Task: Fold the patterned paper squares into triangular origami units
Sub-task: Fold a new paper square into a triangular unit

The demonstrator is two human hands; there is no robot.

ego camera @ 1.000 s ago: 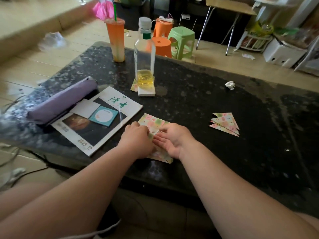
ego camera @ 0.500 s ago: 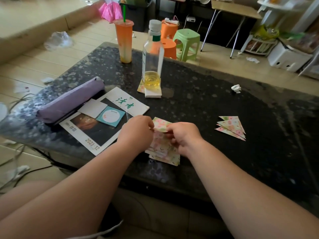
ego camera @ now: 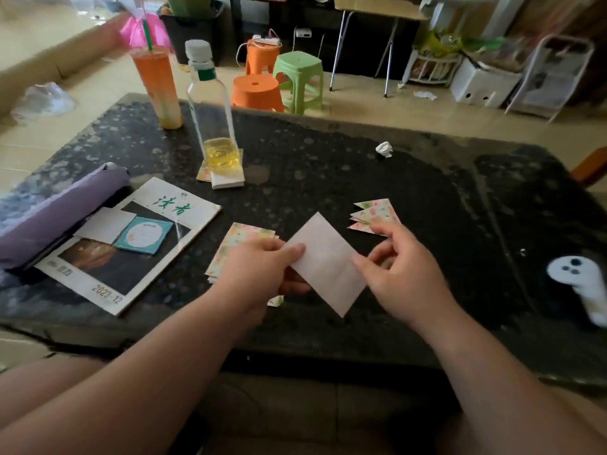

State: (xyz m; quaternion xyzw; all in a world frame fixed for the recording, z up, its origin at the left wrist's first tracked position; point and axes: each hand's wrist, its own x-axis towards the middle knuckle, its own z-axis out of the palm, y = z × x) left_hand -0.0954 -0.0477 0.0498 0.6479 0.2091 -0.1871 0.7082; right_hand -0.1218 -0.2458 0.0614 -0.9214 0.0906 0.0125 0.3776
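Note:
A paper square, white side up, hangs tilted like a diamond above the dark table. My left hand pinches its left corner between thumb and fingers. My right hand touches its right edge with the fingertips, fingers loosely curled. Under my left hand lies a stack of patterned paper squares, partly hidden. Several folded patterned triangles lie fanned on the table just beyond my right hand.
A magazine and a purple pencil case lie at the left. A bottle with yellow liquid and an orange drink cup stand behind. A crumpled paper ball and a white controller sit to the right.
Both hands have lifted one sheet off the stack and moved right; the sheet now shows its white side, held above the table. The camera view has shifted slightly.

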